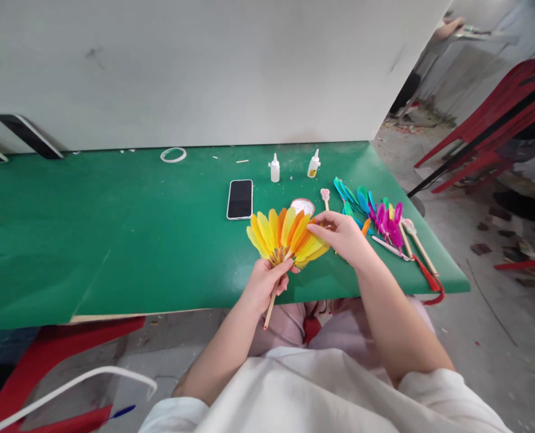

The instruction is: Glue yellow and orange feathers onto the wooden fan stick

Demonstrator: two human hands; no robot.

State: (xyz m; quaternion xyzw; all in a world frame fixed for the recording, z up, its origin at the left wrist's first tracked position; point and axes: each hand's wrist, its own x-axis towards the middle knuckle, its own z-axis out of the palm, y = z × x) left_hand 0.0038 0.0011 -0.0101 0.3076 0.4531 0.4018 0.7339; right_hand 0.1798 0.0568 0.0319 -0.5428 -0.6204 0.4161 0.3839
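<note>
A fan of yellow and orange feathers [281, 233] on a thin wooden stick [269, 308] hovers over the near edge of the green table [114, 228]. My left hand [266, 284] grips the fan at its base, where the feathers meet the stick. My right hand [342, 236] pinches the outer feathers on the fan's right side between thumb and fingers. Just behind the fan sits a small round white dish [302, 206].
A dark phone [240, 199] lies face up left of the fan. Two small glue bottles [275, 168] [313, 164] stand behind. Loose teal and pink feathers [375, 213] and sticks lie at the table's right end. A tape ring [173, 155] lies near the wall. Red chairs [497, 120] stand right.
</note>
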